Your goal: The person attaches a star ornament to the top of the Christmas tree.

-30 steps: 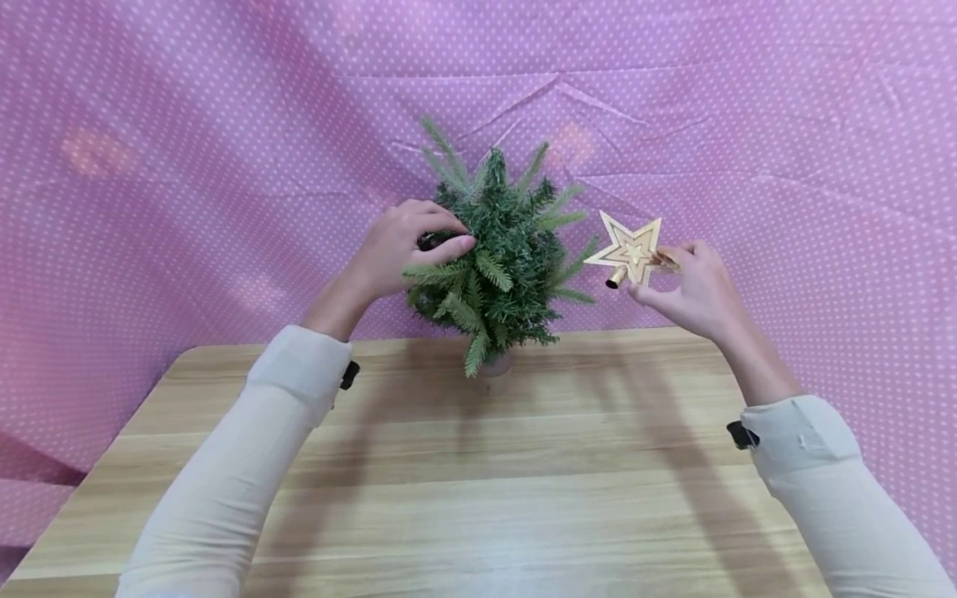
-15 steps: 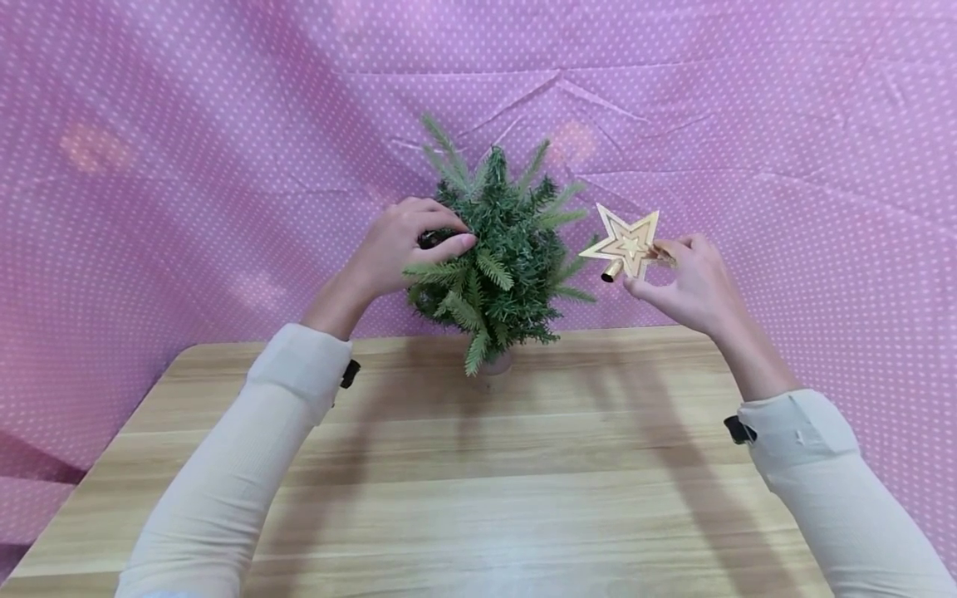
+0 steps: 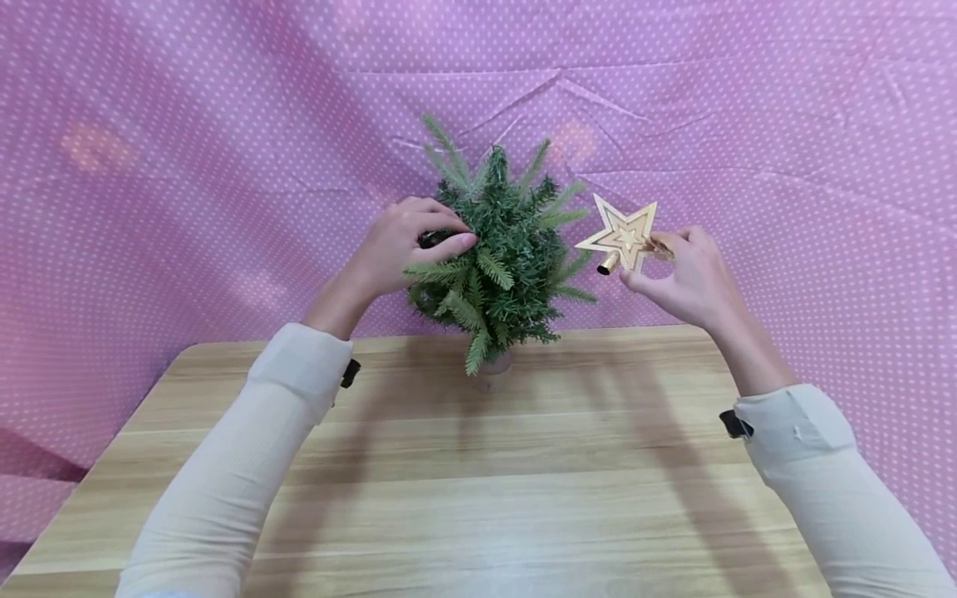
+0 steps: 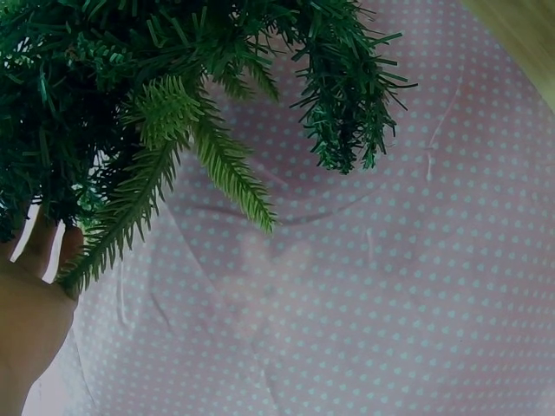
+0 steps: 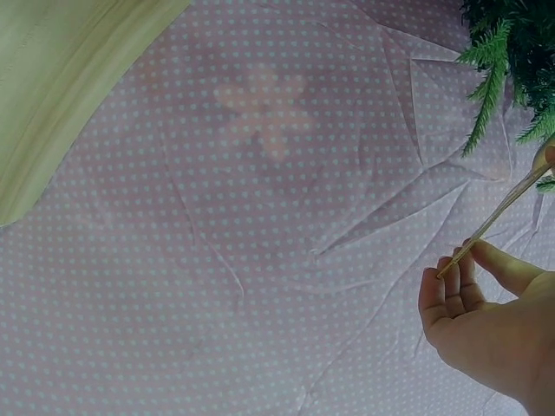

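Note:
A small artificial Christmas tree [image 3: 516, 257] stands near the back edge of the table, its green branches spread out. On its left side, my left hand [image 3: 392, 245] grips the foliage between thumb and fingers; the fingertips are partly hidden among the needles. In the left wrist view, branches of the tree [image 4: 165, 113] cover much of the left hand [image 4: 30, 325]. To the right of the tree, my right hand [image 3: 695, 278] pinches a gold star tree topper [image 3: 626, 237] by one side. The star's short tube points down toward the left. Seen from the right wrist, the star [image 5: 499, 212] is edge-on.
The light wooden table [image 3: 508, 482] spreads out in front of the tree, bearing shadows of both arms. Behind it hangs a pink dotted cloth [image 3: 299, 100] with creases. A pale base [image 3: 493, 365] shows under the lowest branches.
My right hand has carried the star slightly left and upward, closer to the tree. The left hand and the tree have stayed in place.

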{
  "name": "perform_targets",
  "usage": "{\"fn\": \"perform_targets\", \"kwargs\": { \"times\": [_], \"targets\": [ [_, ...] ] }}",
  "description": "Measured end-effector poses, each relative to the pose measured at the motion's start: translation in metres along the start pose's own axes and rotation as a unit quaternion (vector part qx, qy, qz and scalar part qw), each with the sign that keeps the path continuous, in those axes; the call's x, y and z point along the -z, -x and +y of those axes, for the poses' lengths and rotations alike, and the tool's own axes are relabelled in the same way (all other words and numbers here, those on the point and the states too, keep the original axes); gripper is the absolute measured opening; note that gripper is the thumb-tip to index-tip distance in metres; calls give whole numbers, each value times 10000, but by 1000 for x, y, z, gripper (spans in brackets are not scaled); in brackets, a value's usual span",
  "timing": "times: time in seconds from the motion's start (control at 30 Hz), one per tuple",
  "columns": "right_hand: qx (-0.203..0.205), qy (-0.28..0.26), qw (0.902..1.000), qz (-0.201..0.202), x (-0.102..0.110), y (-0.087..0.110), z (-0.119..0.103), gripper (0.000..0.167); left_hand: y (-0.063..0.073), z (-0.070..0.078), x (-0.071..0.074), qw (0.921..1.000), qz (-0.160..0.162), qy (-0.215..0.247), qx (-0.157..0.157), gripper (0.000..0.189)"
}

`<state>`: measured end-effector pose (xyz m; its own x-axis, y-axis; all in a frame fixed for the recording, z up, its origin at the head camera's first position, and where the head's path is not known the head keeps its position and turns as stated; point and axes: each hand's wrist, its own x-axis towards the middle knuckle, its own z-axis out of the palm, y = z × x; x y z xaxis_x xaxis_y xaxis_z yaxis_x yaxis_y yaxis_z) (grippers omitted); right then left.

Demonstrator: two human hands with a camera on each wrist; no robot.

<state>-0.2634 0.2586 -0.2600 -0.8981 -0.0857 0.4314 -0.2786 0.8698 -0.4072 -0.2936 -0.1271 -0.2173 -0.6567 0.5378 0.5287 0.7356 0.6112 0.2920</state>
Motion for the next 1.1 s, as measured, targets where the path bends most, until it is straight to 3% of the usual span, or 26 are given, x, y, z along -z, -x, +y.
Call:
{"fn": "perform_targets", "kwargs": {
  "times": [1.1],
  "targets": [
    [-109, -123, 9998, 57, 12, -12, -16, 78, 1, 1, 0, 10000, -44, -43, 3, 32]
  ]
}}
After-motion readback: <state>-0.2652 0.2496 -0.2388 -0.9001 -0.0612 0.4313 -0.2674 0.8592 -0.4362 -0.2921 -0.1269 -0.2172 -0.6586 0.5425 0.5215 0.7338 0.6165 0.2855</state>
